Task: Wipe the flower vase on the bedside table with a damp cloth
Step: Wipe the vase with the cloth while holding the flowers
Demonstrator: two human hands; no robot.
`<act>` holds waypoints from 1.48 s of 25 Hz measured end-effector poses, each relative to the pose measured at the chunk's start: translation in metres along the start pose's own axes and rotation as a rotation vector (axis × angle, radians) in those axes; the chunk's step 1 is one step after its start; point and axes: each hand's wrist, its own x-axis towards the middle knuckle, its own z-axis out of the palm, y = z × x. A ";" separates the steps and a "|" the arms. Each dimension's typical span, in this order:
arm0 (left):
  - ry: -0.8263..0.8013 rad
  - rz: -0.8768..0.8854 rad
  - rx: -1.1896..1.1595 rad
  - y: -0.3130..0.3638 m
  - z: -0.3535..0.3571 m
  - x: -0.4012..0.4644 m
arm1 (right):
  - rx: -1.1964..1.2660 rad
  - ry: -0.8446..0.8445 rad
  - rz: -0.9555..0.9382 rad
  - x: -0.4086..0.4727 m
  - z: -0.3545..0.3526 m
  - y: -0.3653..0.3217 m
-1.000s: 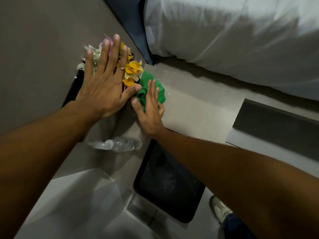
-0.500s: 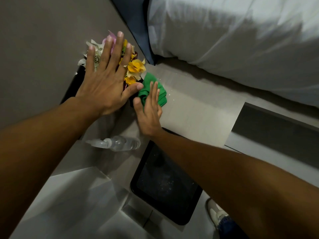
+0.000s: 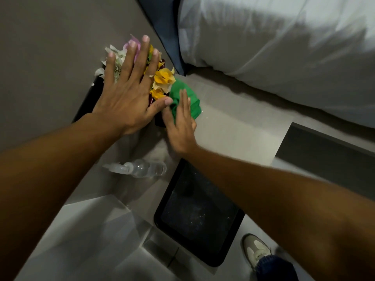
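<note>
Bedside table pale, bed beside, grey wall behind

The vase stands at the counter rear-left corner. The cloth lies immediately right of it. A spray bottle lies nearer, a tray to its right. The bed is beyond.

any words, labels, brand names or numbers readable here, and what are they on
None can be read.
Clear spray bottle: no label visible.
Black tray: bare, only specks.
Green cloth: plain.
Shoe: no legible mark.
</note>
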 end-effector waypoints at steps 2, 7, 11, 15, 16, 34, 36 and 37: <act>-0.007 -0.017 -0.003 0.002 -0.001 0.000 | -0.042 -0.106 -0.072 -0.046 0.012 0.011; 0.001 0.035 0.012 -0.006 0.004 0.002 | -0.048 -0.013 0.025 -0.008 0.013 0.003; 0.005 0.019 0.009 -0.005 0.003 0.004 | -0.057 0.054 0.014 0.011 0.008 0.005; 0.004 0.003 0.007 -0.004 0.002 0.002 | -0.148 -0.040 -0.107 -0.037 0.019 0.023; 0.005 0.003 0.006 -0.003 0.003 0.002 | -0.150 -0.032 -0.098 -0.030 0.017 0.022; -0.012 -0.076 -0.003 -0.001 0.004 0.000 | -0.121 -0.168 -0.218 -0.050 -0.035 0.013; 0.006 -0.074 0.009 0.000 0.004 -0.002 | -0.043 -0.220 -0.252 -0.069 -0.048 0.015; 0.009 -0.072 0.016 0.001 0.004 -0.002 | -0.032 -0.241 -0.290 -0.079 -0.058 0.016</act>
